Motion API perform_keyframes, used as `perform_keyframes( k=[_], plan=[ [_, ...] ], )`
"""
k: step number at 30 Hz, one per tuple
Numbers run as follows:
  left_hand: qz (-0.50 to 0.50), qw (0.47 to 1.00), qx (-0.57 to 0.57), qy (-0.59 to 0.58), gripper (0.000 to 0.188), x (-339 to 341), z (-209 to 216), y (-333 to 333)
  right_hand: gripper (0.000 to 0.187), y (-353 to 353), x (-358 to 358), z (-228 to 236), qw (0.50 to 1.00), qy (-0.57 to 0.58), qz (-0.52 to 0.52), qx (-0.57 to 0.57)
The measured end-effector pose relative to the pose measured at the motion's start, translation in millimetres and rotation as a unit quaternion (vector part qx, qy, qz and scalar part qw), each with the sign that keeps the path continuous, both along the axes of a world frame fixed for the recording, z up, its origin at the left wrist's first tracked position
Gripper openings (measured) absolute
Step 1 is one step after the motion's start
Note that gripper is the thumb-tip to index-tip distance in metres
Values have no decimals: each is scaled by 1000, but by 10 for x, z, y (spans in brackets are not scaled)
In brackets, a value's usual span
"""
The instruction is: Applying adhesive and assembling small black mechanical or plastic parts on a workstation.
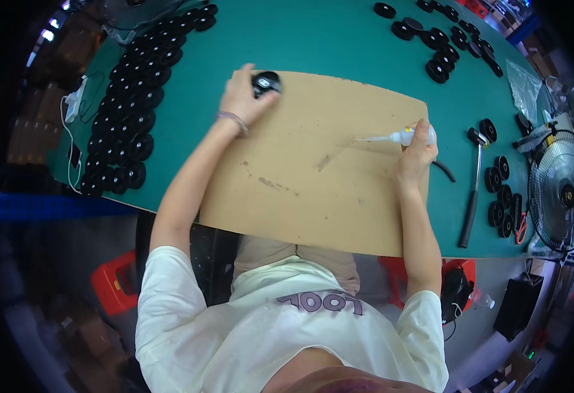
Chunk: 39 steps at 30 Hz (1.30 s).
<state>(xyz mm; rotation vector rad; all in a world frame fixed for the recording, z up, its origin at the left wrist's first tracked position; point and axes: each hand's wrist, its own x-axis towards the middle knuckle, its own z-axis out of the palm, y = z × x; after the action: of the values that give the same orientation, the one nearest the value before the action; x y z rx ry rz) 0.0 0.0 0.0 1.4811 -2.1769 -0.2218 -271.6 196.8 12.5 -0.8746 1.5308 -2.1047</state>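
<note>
Green counter (339,39) carries a brown board (300,177). Left hand (242,98) curls over a black round part (265,82) at its fingertips; right hand (417,149) grips a glue bottle (405,136), nozzle pointing toward the left hand. Steady the part, squeeze gently. Fingers hide the part's underside.

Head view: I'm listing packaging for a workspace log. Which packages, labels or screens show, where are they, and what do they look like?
Small squeeze bottle: in the right hand, whitish, long thin nozzle pointing left.
Clear plastic bag: right side of the green table, crumpled, transparent.
No screens or signs visible.
</note>
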Motion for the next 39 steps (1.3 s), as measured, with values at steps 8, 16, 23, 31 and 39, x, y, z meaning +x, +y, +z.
perform_keyframes(
  k=[8, 16, 23, 31, 39],
  plan=[
    [1, 991, -14, -133, 44, 506, -139, -604, 33, -118, 165, 23, 995, -74, 41, 56],
    [174, 972, 66, -144, 69, 516, -188, -1403, 35, -160, 123, -21, 992, -113, 8, 61],
    [-53, 987, -98, -118, 39, -550, -159, -1679, 36, -196, 3, -129, 982, -177, -11, 59],
    [-400, 914, -13, 62, 45, -2922, -124, -426, 46, -97, -409, -44, 879, -423, 214, -43],
    [-293, 954, -31, 64, 49, -3502, -222, 9, 48, -96, -410, -41, 832, -465, 284, -101]
  ],
)
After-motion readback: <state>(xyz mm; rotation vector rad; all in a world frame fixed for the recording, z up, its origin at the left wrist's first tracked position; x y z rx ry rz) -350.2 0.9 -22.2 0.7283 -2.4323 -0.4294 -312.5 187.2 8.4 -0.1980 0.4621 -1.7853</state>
